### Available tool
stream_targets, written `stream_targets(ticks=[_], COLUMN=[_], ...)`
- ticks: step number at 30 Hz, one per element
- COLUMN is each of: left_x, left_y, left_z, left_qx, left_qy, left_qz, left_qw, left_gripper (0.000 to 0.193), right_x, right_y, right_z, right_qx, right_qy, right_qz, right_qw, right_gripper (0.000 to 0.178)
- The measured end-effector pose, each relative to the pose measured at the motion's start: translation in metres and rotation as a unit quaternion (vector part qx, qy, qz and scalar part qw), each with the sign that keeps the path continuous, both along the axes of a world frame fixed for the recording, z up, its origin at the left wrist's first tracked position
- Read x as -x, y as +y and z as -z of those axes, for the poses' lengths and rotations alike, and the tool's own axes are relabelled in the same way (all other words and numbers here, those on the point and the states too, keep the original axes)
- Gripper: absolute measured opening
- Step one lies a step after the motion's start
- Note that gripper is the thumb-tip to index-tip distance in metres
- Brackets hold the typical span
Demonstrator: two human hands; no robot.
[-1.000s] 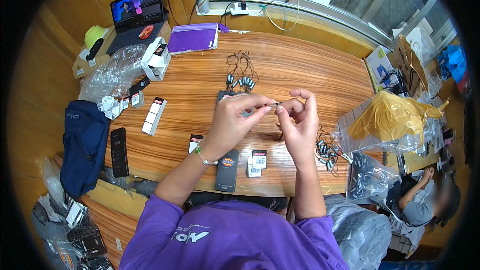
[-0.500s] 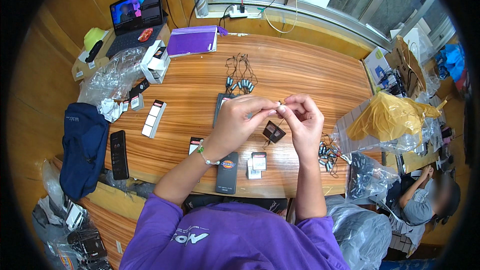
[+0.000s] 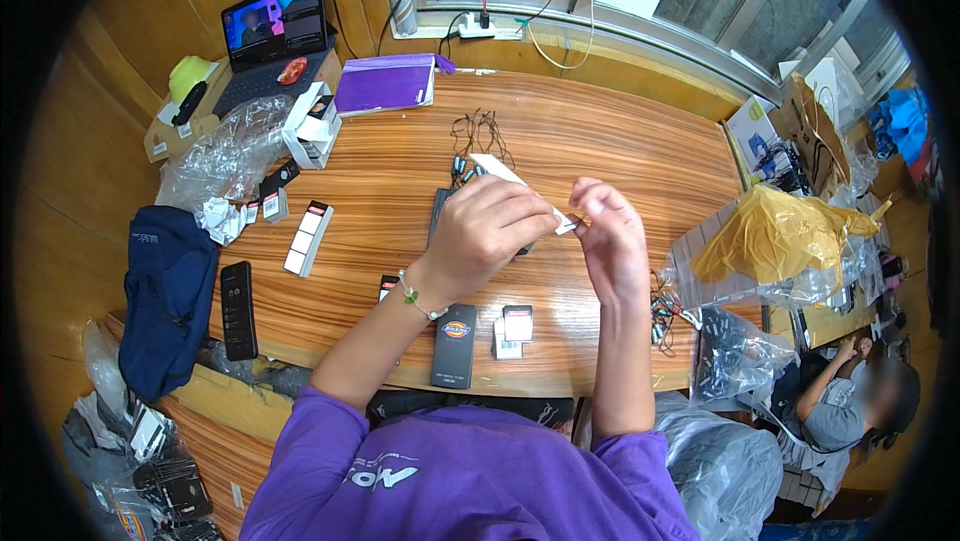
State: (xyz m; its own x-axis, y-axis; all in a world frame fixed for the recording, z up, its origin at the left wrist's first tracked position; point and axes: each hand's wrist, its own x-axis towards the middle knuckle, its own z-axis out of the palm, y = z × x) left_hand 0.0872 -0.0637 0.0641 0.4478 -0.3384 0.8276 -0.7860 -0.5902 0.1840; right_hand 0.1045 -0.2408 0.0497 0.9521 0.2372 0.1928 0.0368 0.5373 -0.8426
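My left hand [image 3: 490,226] is closed on a white, card-like tag [image 3: 497,169], which slants from beyond the fingers down toward my right hand. A dark corner shows just under the left fingers; I cannot tell whether it belongs to the same tag. At the tag's near end, my right hand [image 3: 612,241] has thumb and fingertips pinched; what they hold is too small to make out. Behind my left hand lie dark cords with blue-grey ends [image 3: 463,169], partly hidden, and a stack of dark tags [image 3: 438,211]. Nearer me are a long dark tag [image 3: 454,346] and small white labels [image 3: 516,326].
White-faced tags [image 3: 308,239] and a phone [image 3: 238,311] lie left, beside a navy pouch [image 3: 168,301]. A purple notebook [image 3: 385,83] and a laptop [image 3: 262,41] stand behind. More cords [image 3: 664,311] and a box under yellow plastic [image 3: 780,236] are right. Another person [image 3: 840,401] sits far right.
The dark tag hanging from a cord between my hands is no longer seen there; a white tag now shows in my left hand. My right hand has turned and its fingers have lifted.
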Motion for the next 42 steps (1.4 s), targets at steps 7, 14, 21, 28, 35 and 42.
stream_targets(ticks=[7,14,21,28,35,42], left_x=[-0.006,-0.011,-0.005,-0.004,-0.012,-0.011], left_y=[0.005,-0.014,-0.030,-0.008,0.011,0.016], left_z=[0.019,0.036,0.045,0.023,0.015,0.008], left_qx=[0.043,0.271,0.422,0.207,0.007,0.079], left_qy=[0.156,0.317,0.454,0.419,0.210,0.215], left_qz=[-0.037,0.131,0.303,0.156,0.004,0.056], left_qw=[0.986,0.899,0.724,0.870,0.978,0.972], left_gripper=[0.011,0.016,0.041,0.037,0.018,0.014], right_x=[-0.005,-0.008,-0.014,-0.010,-0.005,0.002], right_y=[0.002,0.016,0.026,0.020,0.015,0.010], right_z=[-0.013,-0.018,-0.008,-0.009,-0.004,-0.007], right_qx=[-0.224,-0.336,-0.380,-0.336,-0.292,-0.240], right_qy=[-0.066,-0.003,0.020,-0.030,-0.010,0.032], right_qz=[-0.020,-0.103,-0.119,-0.093,-0.070,-0.009], right_qw=[0.972,0.936,0.917,0.937,0.954,0.970], right_gripper=[0.009,0.010,0.011,0.011,0.008,0.007])
